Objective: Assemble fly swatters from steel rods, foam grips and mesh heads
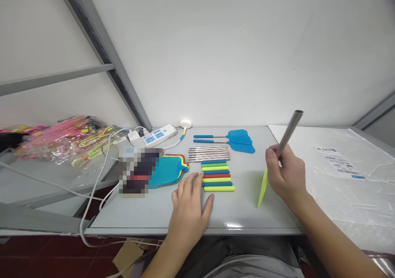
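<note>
My right hand (285,173) is closed around the metal tube (290,130) of a fly swatter and holds it tilted upright above the desk. Below the fist shows its yellow-green swatter head (263,188), seen nearly edge-on. My left hand (189,202) rests with its fingers apart, fingertips by the left ends of a column of coloured handle sleeves (217,180) in blue, green, yellow-green and red. Beyond these lie several metal rods (209,153) side by side. Two blue fly swatters (239,141) with blue handles lie farther back. Left of my left hand is a stack of swatter heads (168,171), blue on top.
A white power strip (159,136) with plugs and cables stands at the back left. Bagged colourful items (64,140) fill the shelf on the left. White plastic wrapping (348,187) with a label covers the right side. A pixelated patch hides something beside the swatter heads.
</note>
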`<action>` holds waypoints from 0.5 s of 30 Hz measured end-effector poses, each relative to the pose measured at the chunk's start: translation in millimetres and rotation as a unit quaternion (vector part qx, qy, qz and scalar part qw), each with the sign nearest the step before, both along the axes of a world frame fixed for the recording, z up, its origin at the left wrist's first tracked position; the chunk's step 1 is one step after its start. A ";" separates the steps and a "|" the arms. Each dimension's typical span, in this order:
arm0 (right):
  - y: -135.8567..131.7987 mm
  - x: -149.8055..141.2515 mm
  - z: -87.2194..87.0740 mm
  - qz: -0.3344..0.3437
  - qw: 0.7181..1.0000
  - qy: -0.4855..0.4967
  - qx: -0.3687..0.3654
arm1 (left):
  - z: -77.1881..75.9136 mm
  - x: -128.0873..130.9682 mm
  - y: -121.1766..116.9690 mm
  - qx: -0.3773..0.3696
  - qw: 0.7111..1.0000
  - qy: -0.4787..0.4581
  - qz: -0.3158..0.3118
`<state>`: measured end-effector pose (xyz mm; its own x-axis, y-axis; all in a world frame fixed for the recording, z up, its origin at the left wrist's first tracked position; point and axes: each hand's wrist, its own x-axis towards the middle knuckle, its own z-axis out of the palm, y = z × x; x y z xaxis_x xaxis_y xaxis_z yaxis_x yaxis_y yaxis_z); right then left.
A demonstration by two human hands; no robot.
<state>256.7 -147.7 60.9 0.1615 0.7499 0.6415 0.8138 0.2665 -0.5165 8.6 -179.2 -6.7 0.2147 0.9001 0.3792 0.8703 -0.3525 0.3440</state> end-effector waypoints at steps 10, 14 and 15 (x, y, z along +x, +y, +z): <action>-24.5 44.5 -10.8 -0.045 0.979 -0.096 -0.175 | -2.4 -1.0 0.4 0.009 1.000 0.012 -0.001; -27.0 40.5 -1.7 -0.030 0.987 -0.058 -0.148 | -1.5 0.1 1.3 0.008 1.000 0.011 0.002; -25.4 36.9 0.2 -0.022 0.989 -0.044 -0.137 | -1.3 0.1 1.6 0.007 1.000 0.010 0.003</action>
